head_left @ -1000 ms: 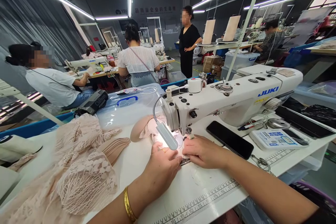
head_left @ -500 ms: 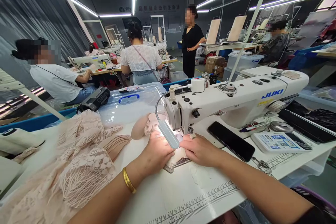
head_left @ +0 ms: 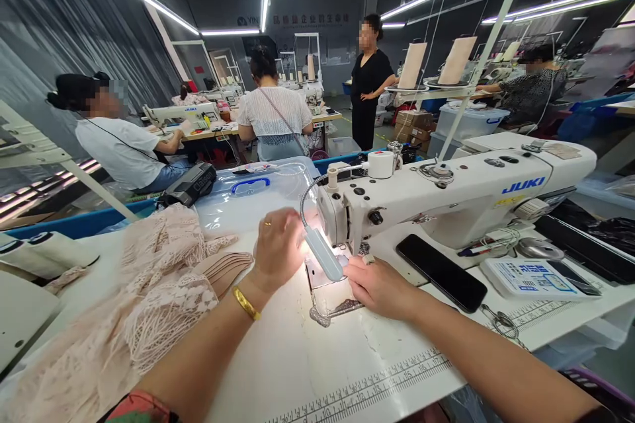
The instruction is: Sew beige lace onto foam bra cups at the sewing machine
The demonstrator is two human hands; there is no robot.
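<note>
Left grip point(head_left: 280, 248): above worktop point(head_left: 278, 360), fingers curled, blurred; contents cannot be told. Lamp point(head_left: 323, 254): lit, just right of left grip. Right grip point(head_left: 380, 287): low, over right edge of metal plate point(head_left: 335, 301); fingers bent, hold cannot be told. Sewing machine point(head_left: 446, 192): beyond right grip, needle end just ahead. Phone point(head_left: 441, 272): flat, right of right grip. Lace fabric point(head_left: 169, 291): heaped, left of left grip.

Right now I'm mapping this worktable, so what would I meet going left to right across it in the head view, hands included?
Beige lace fabric → left hand → grey lamp head → right hand → black phone → blue-and-white box.
</note>
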